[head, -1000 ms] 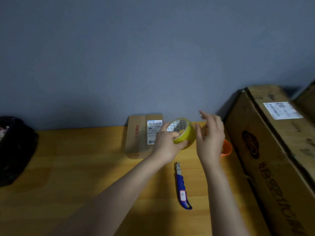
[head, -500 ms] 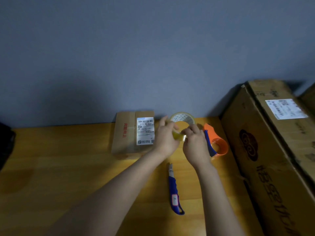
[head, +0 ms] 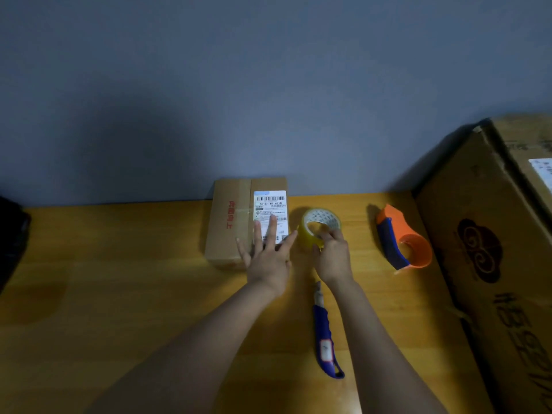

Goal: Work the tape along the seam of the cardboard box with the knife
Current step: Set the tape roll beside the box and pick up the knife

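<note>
A small cardboard box (head: 231, 225) with a white shipping label and taped seam lies flat on the wooden table (head: 119, 279) against the wall. My left hand (head: 268, 252) rests on its near right part, fingers spread and holding nothing. Just right of the box, a yellowish roll of tape (head: 313, 231) stands on the table, and my right hand (head: 331, 255) grips its near rim. A blue utility knife (head: 325, 339) lies on the table below my hands, blade end pointing away from me, untouched.
An orange and blue tape dispenser (head: 400, 243) lies to the right of the roll. A large cardboard carton (head: 493, 264) fills the right side. A dark object (head: 12, 243) sits at the left edge. A grey wall rises behind the table.
The roll has come down from mid-air onto the table beside the box. My left hand let go of it and moved onto the box; my right hand now holds the roll.
</note>
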